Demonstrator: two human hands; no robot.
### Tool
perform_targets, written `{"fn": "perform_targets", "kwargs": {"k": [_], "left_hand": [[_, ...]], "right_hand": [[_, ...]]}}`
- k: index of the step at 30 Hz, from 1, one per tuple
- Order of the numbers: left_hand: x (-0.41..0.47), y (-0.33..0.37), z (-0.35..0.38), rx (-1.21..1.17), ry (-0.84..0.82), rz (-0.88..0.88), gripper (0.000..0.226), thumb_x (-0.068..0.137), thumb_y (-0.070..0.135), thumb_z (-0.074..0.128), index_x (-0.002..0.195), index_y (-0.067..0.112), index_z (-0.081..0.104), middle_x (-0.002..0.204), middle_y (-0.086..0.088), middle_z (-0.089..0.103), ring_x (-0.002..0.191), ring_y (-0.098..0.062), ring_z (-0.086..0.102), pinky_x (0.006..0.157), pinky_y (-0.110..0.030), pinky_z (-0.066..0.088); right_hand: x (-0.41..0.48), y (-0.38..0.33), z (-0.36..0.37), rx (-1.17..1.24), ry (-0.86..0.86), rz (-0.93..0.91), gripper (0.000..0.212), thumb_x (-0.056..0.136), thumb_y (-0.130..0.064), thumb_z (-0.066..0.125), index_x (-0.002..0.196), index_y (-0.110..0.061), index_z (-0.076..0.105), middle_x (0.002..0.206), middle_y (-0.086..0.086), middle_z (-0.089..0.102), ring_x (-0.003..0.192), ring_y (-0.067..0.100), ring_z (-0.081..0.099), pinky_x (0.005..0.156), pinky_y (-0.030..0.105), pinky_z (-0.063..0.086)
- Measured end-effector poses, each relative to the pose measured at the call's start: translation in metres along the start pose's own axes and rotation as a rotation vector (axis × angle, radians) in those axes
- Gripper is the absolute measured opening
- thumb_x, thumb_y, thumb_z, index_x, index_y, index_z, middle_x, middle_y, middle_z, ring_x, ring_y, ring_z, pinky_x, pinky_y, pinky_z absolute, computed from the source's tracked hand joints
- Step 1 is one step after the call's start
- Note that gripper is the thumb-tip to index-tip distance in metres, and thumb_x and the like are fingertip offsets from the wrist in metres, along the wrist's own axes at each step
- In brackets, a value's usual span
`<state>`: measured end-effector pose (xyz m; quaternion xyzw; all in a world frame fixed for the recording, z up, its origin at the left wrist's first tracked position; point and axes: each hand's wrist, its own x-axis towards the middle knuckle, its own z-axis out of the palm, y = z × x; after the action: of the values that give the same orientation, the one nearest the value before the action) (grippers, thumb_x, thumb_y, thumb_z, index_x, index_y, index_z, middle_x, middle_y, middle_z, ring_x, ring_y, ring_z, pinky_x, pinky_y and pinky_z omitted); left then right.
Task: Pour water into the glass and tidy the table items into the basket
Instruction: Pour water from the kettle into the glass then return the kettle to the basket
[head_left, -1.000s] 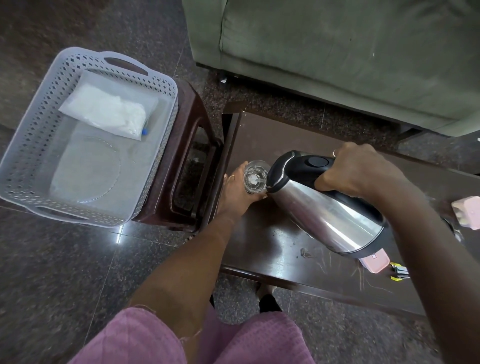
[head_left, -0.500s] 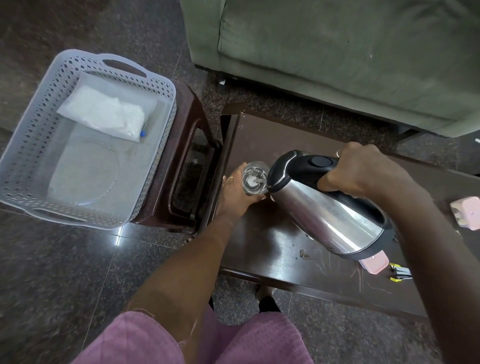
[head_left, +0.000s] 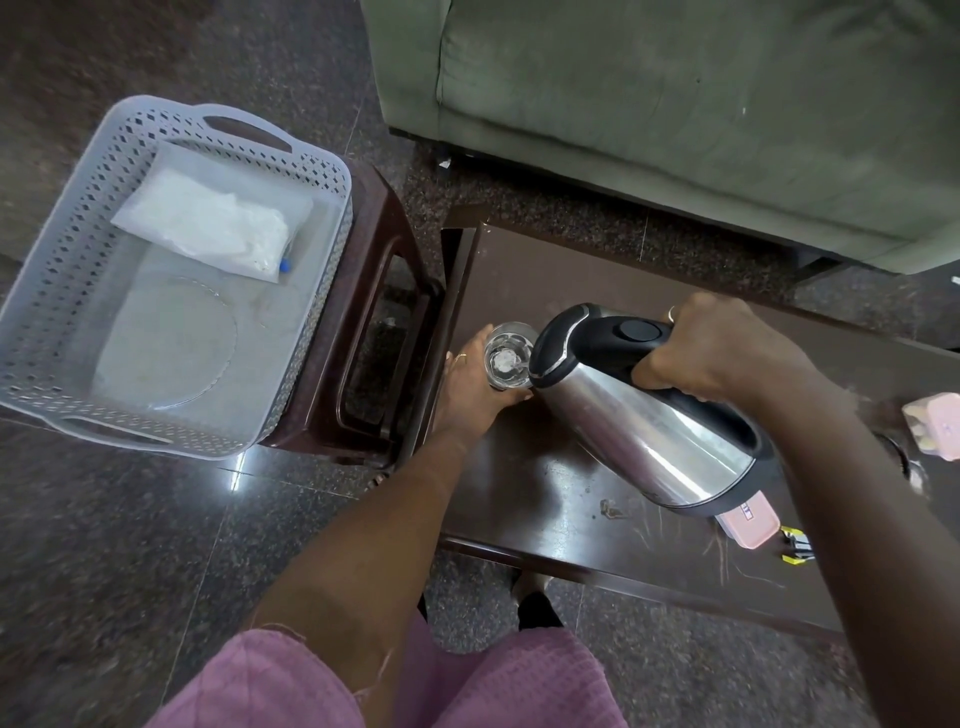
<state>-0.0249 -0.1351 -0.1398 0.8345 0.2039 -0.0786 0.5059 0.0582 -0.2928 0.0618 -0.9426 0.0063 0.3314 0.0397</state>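
Note:
A clear glass (head_left: 506, 354) stands at the left end of the dark wooden table (head_left: 530, 280), and my left hand (head_left: 475, 389) is wrapped around it. My right hand (head_left: 711, 345) grips the black handle of a steel kettle (head_left: 644, 415), tilted with its spout over the glass rim. Water shows inside the glass. To the left, a grey perforated basket (head_left: 62, 291) rests on a brown stool (head_left: 384, 291) and holds a white bag (head_left: 208, 223) and a clear glass plate (head_left: 171, 348).
On the table's right part lie a pink lidded box (head_left: 748, 527), small yellow-black clips (head_left: 797, 543) and another pink item (head_left: 935, 426) at the frame edge. A green sofa (head_left: 675, 104) stands behind the table. The floor is dark polished stone.
The kettle stays tilted over the glass, nearly where it was. Both hands keep their grips; only the view has shifted slightly.

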Motion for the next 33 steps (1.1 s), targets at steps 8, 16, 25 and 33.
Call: {"fn": "perform_targets", "kwargs": {"k": [8, 16, 25, 33], "left_hand": [[-0.0005, 0.0000, 0.0007, 0.024, 0.005, 0.002, 0.100, 0.059, 0.033, 0.085, 0.141, 0.014, 0.031, 0.143, -0.005, 0.045, 0.133, -0.022, 0.038, 0.117, -0.043, 0.020], [0.0010, -0.0029, 0.0026, 0.016, 0.009, -0.006, 0.101, 0.058, 0.036, 0.085, 0.140, 0.015, 0.032, 0.143, -0.005, 0.045, 0.134, -0.021, 0.039, 0.116, -0.046, 0.022], [0.0006, -0.0035, 0.0019, 0.003, 0.005, 0.006, 0.100, 0.060, 0.034, 0.084, 0.141, 0.014, 0.030, 0.145, -0.005, 0.042, 0.136, -0.020, 0.036, 0.118, -0.046, 0.019], [-0.0037, -0.0027, 0.0049, -0.059, 0.049, 0.011, 0.099, 0.058, 0.026, 0.087, 0.139, 0.010, 0.033, 0.142, -0.008, 0.045, 0.132, -0.024, 0.041, 0.115, -0.049, 0.025]], "right_hand": [[0.0016, -0.0011, -0.0010, -0.019, -0.014, 0.000, 0.031, 0.058, -0.024, 0.066, 0.084, -0.010, 0.055, 0.085, 0.015, 0.058, 0.070, 0.029, 0.056, 0.049, 0.021, 0.034], [0.0023, -0.0016, -0.0010, -0.010, -0.031, 0.009, 0.033, 0.058, -0.024, 0.064, 0.088, -0.011, 0.058, 0.085, 0.015, 0.062, 0.069, 0.028, 0.061, 0.053, 0.023, 0.040], [0.0015, -0.0039, -0.0015, -0.033, -0.027, 0.003, 0.029, 0.060, -0.025, 0.065, 0.084, -0.011, 0.058, 0.081, 0.014, 0.064, 0.069, 0.027, 0.062, 0.057, 0.025, 0.043], [-0.0021, -0.0076, -0.0034, -0.027, -0.033, -0.007, 0.022, 0.061, -0.025, 0.064, 0.076, -0.011, 0.054, 0.089, 0.019, 0.065, 0.068, 0.026, 0.065, 0.071, 0.032, 0.055]]}}
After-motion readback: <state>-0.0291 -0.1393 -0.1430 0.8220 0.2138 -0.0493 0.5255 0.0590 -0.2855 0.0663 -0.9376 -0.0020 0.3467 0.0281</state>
